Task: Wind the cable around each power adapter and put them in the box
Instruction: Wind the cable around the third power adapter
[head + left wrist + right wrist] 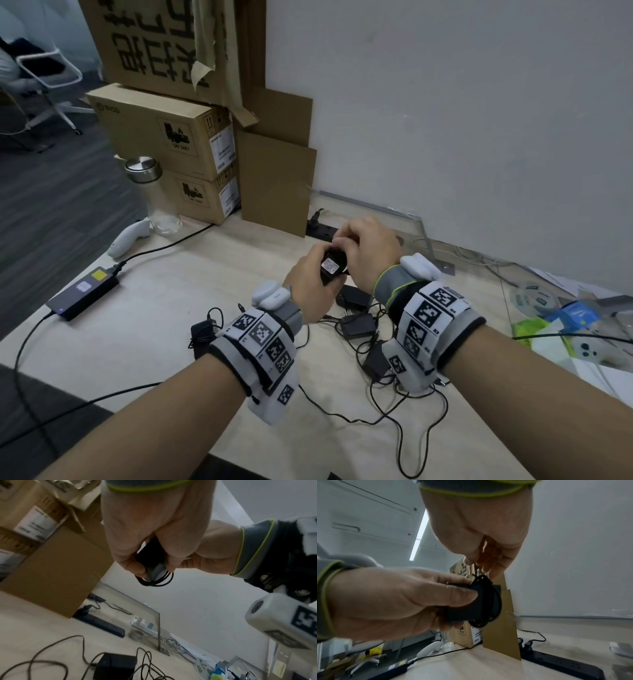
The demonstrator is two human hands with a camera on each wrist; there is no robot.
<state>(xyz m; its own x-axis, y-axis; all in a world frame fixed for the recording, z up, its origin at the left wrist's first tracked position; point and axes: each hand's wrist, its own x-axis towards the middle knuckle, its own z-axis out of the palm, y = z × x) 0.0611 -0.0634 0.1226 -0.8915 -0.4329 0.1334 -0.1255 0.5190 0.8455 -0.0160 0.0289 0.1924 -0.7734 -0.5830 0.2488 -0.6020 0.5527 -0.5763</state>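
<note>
A small black power adapter (331,266) with a white label is held above the table in front of me. My left hand (310,282) grips its body, thumb on one face and fingers under it. Black cable (489,601) lies wound in several loops around the adapter (462,609). From above, my right hand (359,245) pinches the cable's end between thumb and fingertips (491,573), right at the coil. In the left wrist view the loops (159,582) hang below the adapter (149,559). Three more adapters (356,325) with tangled cables lie under my wrists; another adapter (202,334) lies left.
Stacked closed cardboard boxes (164,137) and leaning cardboard sheets (274,181) stand at the back left. A glass bottle (156,198), a white controller (125,238) and a large power brick (82,296) sit left. A black power strip (563,664) lies by the wall; clutter (565,318) lies right.
</note>
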